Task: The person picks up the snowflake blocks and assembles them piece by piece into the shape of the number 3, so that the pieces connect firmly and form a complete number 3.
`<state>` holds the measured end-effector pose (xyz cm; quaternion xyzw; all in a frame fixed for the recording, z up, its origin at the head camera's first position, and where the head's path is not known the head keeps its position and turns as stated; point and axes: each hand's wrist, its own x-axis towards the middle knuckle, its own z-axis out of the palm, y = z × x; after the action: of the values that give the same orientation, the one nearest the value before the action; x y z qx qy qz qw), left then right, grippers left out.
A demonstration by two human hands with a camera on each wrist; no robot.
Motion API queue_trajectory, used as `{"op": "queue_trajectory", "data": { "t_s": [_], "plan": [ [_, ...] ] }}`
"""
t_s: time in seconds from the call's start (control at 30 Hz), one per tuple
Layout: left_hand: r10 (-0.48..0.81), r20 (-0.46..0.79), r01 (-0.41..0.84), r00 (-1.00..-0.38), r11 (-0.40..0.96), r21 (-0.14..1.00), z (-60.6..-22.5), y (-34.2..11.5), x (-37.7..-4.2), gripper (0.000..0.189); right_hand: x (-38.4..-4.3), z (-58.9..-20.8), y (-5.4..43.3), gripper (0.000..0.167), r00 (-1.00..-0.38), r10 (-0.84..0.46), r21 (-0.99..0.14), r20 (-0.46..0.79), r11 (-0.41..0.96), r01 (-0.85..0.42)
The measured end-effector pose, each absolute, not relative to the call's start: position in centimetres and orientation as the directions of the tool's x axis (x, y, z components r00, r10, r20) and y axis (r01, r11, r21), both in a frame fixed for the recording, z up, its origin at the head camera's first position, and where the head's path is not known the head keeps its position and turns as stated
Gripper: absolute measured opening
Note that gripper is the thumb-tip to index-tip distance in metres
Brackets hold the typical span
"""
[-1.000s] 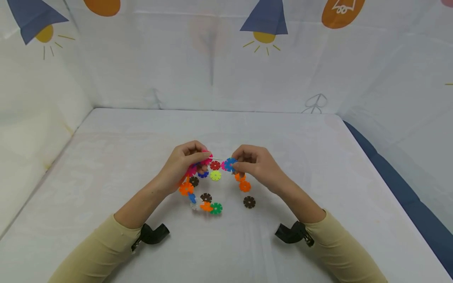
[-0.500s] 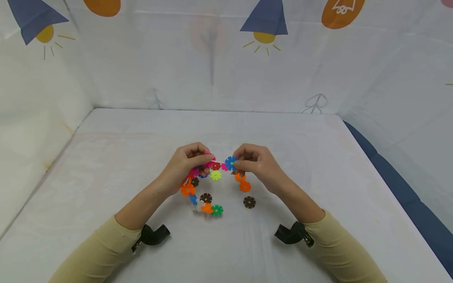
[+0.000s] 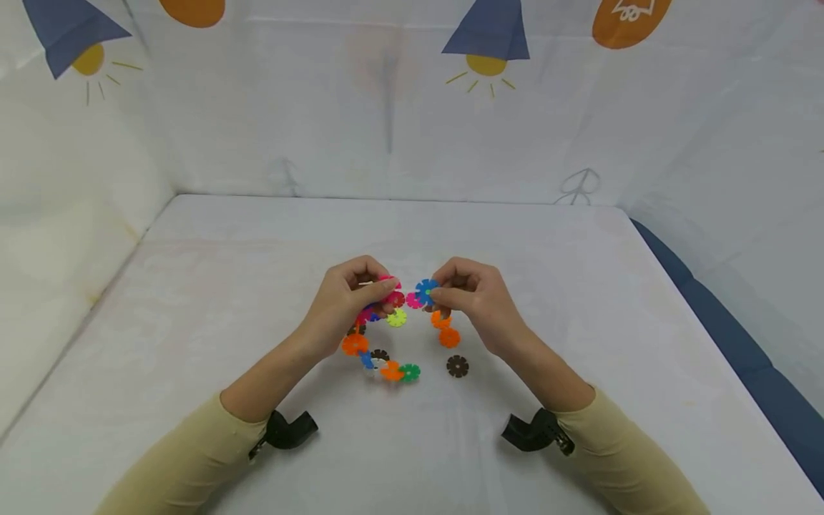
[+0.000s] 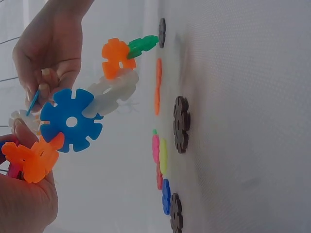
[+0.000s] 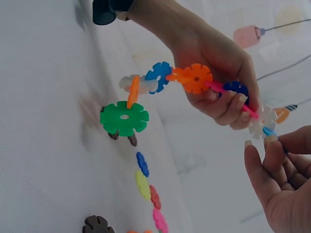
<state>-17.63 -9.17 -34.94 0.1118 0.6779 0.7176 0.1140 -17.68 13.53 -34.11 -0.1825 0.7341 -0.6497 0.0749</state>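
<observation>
My left hand (image 3: 341,304) pinches the upper end of a chain of interlocking notched plastic discs. Below it hang pink, dark blue, orange, blue, white and orange discs, down to a green disc (image 5: 112,116) at the lower end. At the left fingertips is a white disc (image 5: 264,119), seen in the right wrist view. My right hand (image 3: 476,295) pinches a single light blue disc (image 3: 425,292) between thumb and fingers. In the right wrist view the light blue disc's edge overlaps the white disc's rim. The left fingers cover part of the chain.
Loose discs lie on the white table (image 3: 257,243) under the hands: a yellow one (image 3: 396,318), a brown one (image 3: 458,366), an orange one (image 3: 449,337), a pink one (image 3: 414,300) and several others. A white printed curtain (image 3: 309,107) stands behind the table.
My left hand has moved slightly right, towards the right hand, and the hanging chain has swung right with it. The right hand keeps the light blue disc almost in place.
</observation>
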Motion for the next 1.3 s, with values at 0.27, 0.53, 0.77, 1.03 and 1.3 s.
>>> {"op": "queue_trajectory", "data": {
  "t_s": [0.27,0.53,0.77,1.03,1.3],
  "plan": [
    [0.309,0.041,0.033,-0.95,-0.034,0.999,-35.05,-9.21,-17.62,0.017,-17.32,-34.37,13.22,0.008,-0.921,-0.355,-0.981,0.16,0.048,-0.189],
    [0.307,0.022,0.016,-0.951,-0.023,1.0,-35.16,-9.14,-17.61,0.017,-17.0,-34.19,13.11,0.006,-0.924,-0.34,-0.979,0.176,0.036,-0.2],
    [0.3,0.048,0.048,-0.953,-0.005,0.999,-35.28,-9.23,-17.55,0.017,-17.18,-34.62,12.83,0.006,-0.92,-0.348,-0.981,0.178,0.008,-0.193],
    [0.31,0.061,0.057,-0.949,-0.023,0.998,-35.29,-9.15,-17.62,0.016,-17.13,-34.6,12.88,0.006,-0.928,-0.338,-0.986,0.16,-0.006,-0.168],
    [0.312,0.067,0.064,-0.948,-0.017,0.998,-35.24,-9.17,-17.5,0.016,-17.2,-34.5,12.89,0.007,-0.929,-0.344,-0.989,0.135,0.01,-0.147]
  ]
}}
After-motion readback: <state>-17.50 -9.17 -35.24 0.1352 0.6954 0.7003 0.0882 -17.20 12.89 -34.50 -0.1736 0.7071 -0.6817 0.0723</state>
